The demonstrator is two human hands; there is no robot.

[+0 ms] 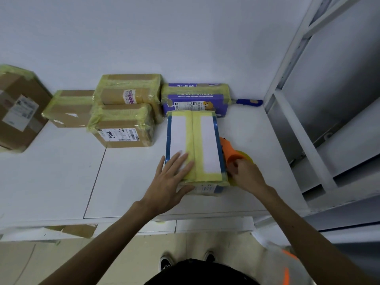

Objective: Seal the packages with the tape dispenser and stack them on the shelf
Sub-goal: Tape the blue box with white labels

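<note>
Dark clothing: seen lowest in frame, nearer than the taped package.
Left hand: laid flat on the package's near-left top, fingers straight and spread, nothing gripped.
Right hand: curled round the orange tape dispenser, held against the package's right side by its near corner.
Package: set lengthwise on the white table.
Edges: purple box just behind the package; brown boxes just left of it.
Room: tabletop is left showing from the package's right to the shelf.

Handwritten "798" on package label
</note>
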